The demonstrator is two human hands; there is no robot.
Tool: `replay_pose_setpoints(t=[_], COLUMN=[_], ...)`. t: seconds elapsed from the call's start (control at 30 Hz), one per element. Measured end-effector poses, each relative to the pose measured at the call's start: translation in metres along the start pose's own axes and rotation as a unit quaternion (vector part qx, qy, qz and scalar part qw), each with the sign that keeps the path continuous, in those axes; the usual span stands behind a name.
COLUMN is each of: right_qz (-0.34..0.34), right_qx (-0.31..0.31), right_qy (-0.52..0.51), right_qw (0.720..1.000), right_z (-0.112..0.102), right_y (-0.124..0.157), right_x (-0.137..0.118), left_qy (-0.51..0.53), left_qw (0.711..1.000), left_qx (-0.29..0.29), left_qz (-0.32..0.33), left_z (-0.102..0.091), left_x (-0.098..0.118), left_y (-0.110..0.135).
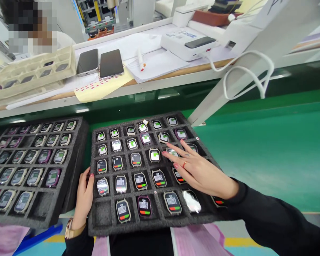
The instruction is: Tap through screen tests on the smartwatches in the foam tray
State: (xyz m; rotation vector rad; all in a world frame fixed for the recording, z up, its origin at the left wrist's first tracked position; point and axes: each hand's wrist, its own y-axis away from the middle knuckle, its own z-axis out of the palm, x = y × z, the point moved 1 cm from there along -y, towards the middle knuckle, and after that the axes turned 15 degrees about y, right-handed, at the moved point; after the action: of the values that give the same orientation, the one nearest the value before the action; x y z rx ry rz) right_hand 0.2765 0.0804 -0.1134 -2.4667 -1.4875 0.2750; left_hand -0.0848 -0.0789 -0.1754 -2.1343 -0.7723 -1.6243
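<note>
Brace foam tray at left edge with left hand, visible fingers close together; rest right hand lightly over smartwatches toward right edge, fingers spread.

Gray foam tray: smartwatches face-up in compartments. Bench beyond: white papers, yellow sheet.

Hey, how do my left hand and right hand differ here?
Your left hand is against the tray's left side; your right hand reaches over the watches with fingers spread.
The left wrist has a gold-toned band; the right hand has an orange ring.
Both have pink nails and black sleeves.
</note>
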Motion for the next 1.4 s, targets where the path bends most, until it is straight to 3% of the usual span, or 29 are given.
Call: replay_pose_setpoints(t=[0.2,0.43,0.8,1.07,1.23,1.4], right_qz=[-0.031,-0.021,0.075,0.090,0.081,0.126], right_qx=[-0.023,-0.034,0.007,0.013,0.028,0.025], right_qy=[-0.033,-0.038,-0.015,-0.025,-0.035,-0.022], right_qw=[0.999,0.998,0.997,0.996,0.996,0.992], right_z=[0.010,0.016,0.001,0.002,0.001,0.010], right_y=[-0.013,-0.021,0.023,0.028,0.020,-0.011], right_x=[-0.013,-0.015,0.013,0.014,0.012,0.016], left_qy=[0.018,0.028,0.029,0.024,0.027,0.033], left_qw=[0.999,0.999,0.999,0.999,0.999,0.998], left_qx=[0.011,0.012,0.020,0.030,0.039,0.044], left_qz=[-0.031,-0.029,-0.014,-0.004,-0.008,-0.013], left_z=[0.002,0.002,0.005,0.008,0.007,0.006], left_x=[0.003,0.002,0.002,0.007,0.007,0.005], left_y=[-0.003,-0.001,-0.016,-0.023,-0.021,-0.021])
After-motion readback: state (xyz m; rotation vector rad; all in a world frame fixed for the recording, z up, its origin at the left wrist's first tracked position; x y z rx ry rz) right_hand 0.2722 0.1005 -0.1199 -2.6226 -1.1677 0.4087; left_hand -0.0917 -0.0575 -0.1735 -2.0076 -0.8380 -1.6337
